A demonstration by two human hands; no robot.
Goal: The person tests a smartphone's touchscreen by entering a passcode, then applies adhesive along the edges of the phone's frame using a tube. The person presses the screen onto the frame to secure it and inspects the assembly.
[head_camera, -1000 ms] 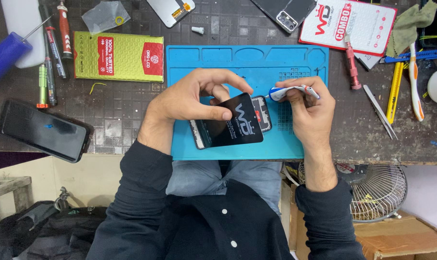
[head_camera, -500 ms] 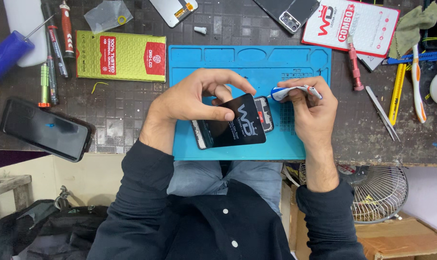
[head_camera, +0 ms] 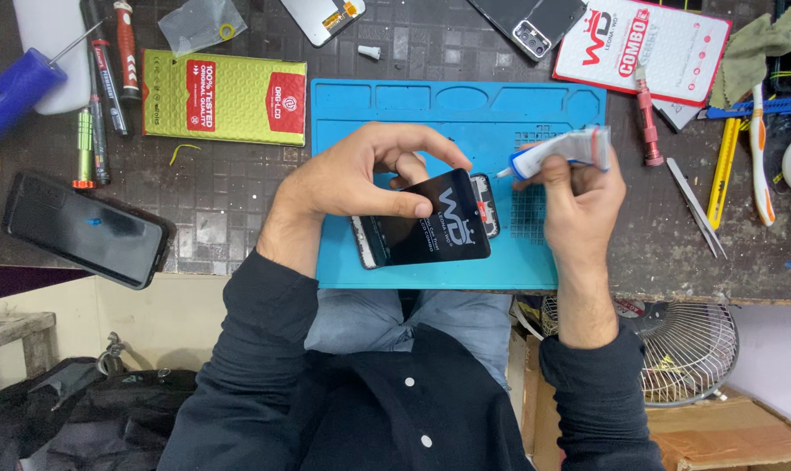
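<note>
Little had shifted since the earlier frames: the right hand point(head_camera: 579, 196) had kept its place at the phone's right end, its small white glue tube point(head_camera: 557, 153) seeming tipped a shade flatter, nozzle aimed left at the frame's corner. That tube sat clenched in the right grip, fingers wrapped round its body. At the centre of the frame the phone point(head_camera: 426, 228) lay on the blue repair mat point(head_camera: 369, 113), a black screen panel resting on its frame and a strip of the frame's inside showing at each end. The left hand point(head_camera: 361, 179) arched over it, thumb pressed along the panel's upper part and fingertips curled at the far edge, so that grip was closed on the phone. Such a panel looked light, thin, stiff and brittle, with slick glass; it seemed best held by its long edges, away from any fresh glue. Bare mat lay above the hands, while the worktop's near edge ran close below the phone. Left of the mat lay a green box point(head_camera: 225, 96) and a dark phone point(head_camera: 86, 228); screwdrivers point(head_camera: 103, 74) filled the upper left, tweezers point(head_camera: 696, 208) and a white packet point(head_camera: 644, 44) the right.
</note>
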